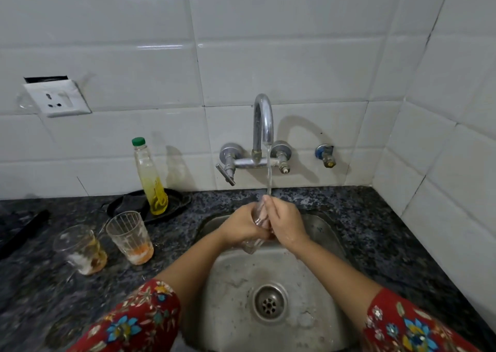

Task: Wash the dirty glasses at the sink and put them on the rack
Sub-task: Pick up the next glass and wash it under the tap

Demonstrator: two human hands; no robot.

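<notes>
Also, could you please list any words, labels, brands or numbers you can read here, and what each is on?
None: no readable text anywhere in this view.
Bottle: no label, plain green cap.
Wall socket: no lettering visible.
Tap, held glass, orange-stained glass and cloudy glass: unmarked.
</notes>
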